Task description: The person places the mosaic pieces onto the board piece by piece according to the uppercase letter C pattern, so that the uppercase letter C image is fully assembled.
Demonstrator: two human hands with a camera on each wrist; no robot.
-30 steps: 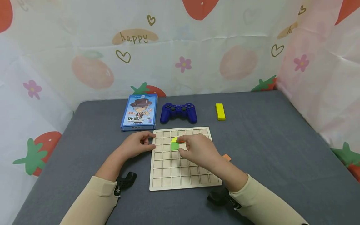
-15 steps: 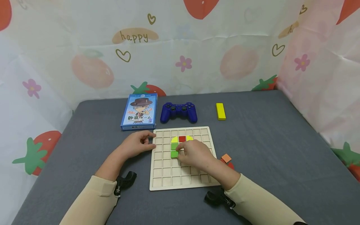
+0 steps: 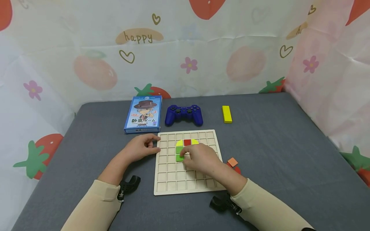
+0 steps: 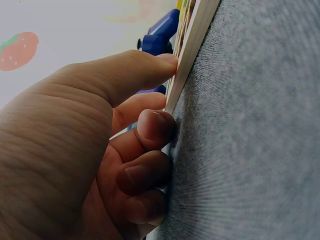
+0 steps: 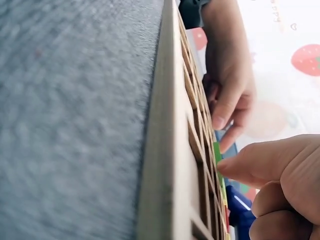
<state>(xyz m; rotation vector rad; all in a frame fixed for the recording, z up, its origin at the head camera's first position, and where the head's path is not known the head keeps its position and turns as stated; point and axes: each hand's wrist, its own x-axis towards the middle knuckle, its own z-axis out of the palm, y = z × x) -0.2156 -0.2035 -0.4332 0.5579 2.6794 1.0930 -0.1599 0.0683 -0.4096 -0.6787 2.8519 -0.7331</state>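
One lower green tile (image 3: 180,158) sits on the wooden grid board (image 3: 168,177), near the fingertips of the right hand (image 3: 202,157). The right thumb and index finger are bent towards each other with a narrow gap, their tips at the tile's right end; I cannot tell whether they pinch it or only press it. Just above it lies one upper green tile (image 3: 179,149) — so two green tiles show in all. Above that is the first of two yellow rounded tiles (image 3: 179,143). One red tile (image 3: 187,142) sits to the right of that one, and the second yellow tile, partly covered by the right hand, is on the red tile's far side. That makes five tiles in view on the board; any under the hand are hidden.

The left hand (image 3: 141,147) touches the board's left edge with two fingertips, thumb and index, set apart; its other three fingers curl loosely and hold nothing.

Beside the board's right edge are one orange block (image 3: 232,162) and red pieces (image 3: 237,170), two patches of red showing around it. Behind the board stand three things in a row — one blue box (image 3: 143,115), one blue game controller (image 3: 184,114) and one yellow block (image 3: 226,114), all on one grey cloth (image 3: 274,144). Two black wrist devices (image 3: 130,185) show, one at each cuff.
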